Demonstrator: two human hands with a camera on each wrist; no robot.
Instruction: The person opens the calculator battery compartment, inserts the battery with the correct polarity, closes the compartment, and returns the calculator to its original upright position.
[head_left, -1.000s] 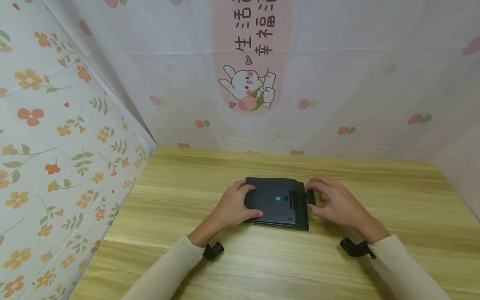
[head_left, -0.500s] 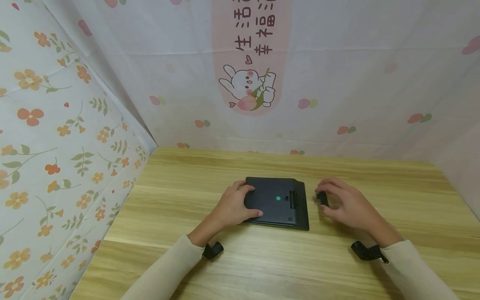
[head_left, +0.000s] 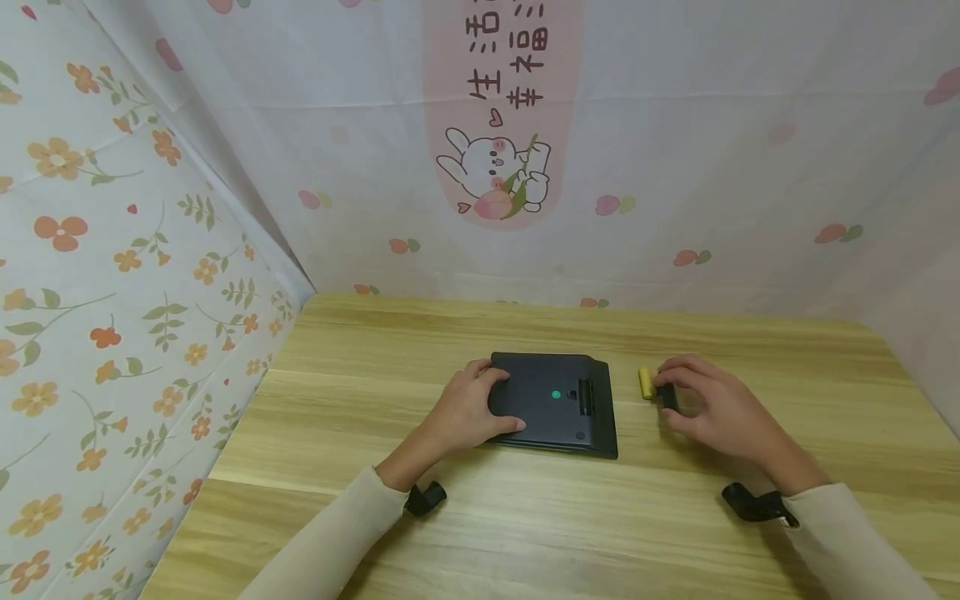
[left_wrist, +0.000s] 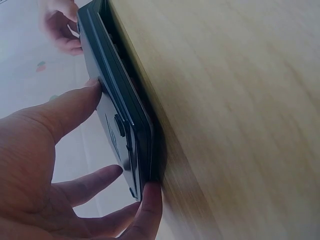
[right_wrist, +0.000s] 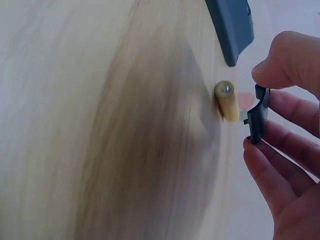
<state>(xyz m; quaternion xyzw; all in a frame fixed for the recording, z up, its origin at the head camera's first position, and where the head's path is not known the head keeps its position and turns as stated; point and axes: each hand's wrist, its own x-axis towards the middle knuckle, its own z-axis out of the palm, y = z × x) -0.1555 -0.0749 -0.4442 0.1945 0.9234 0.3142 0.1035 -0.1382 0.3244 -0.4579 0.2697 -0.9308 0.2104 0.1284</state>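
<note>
A black calculator [head_left: 542, 417] lies face down on the wooden table [head_left: 525, 533], with a dark battery slot [head_left: 586, 397] uncovered near its right side. My left hand [head_left: 471, 410] grips its left end, the thumb across the back and fingers at the far edge. To the right, my right hand [head_left: 716, 412] pinches a small black battery cover [right_wrist: 257, 117] between thumb and fingertips, above the table. Just left of that cover, a yellow battery [head_left: 645, 383] rests on the wood, its metal end [right_wrist: 226, 88] showing in the right wrist view.
A printed cloth [head_left: 660, 167] hangs behind the table's far edge, and a flowered cloth [head_left: 135, 292] hangs along the left. Black camera mounts [head_left: 426, 500] sit at both wrists, beside the beige sleeves [head_left: 337, 525].
My right hand has moved right, away from the calculator, carrying the battery cover. The yellow battery, hidden behind the fingers before, now shows. My left hand stays in place.
</note>
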